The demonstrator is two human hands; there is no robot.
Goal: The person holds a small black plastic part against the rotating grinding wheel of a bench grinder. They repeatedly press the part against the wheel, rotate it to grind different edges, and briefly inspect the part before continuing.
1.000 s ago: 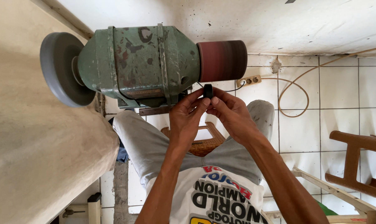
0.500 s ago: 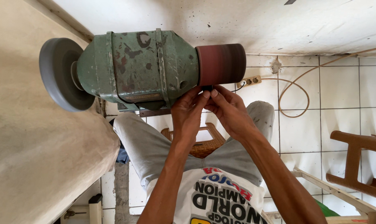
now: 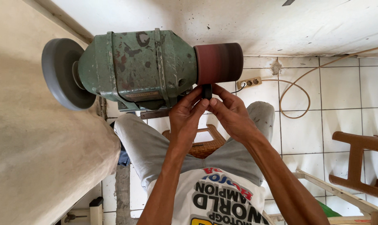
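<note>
A small dark ring-shaped piece (image 3: 206,91) is pinched between the fingertips of my left hand (image 3: 188,114) and my right hand (image 3: 230,112). It touches the underside of the reddish-brown sanding drum (image 3: 218,62) on a worn green bench motor (image 3: 137,68). A grey disc wheel (image 3: 61,74) sits on the motor's other end, away from both hands.
A beige wall surface (image 3: 34,137) fills the left side. White tiled floor (image 3: 306,133) lies below, with a power strip (image 3: 249,82) and a looping cable (image 3: 295,100). A brown wooden chair (image 3: 360,162) stands at the right, a woven stool (image 3: 205,143) between my legs.
Both hands lifted the dark piece from just below the motor up against the sanding drum. The view drifted slightly.
</note>
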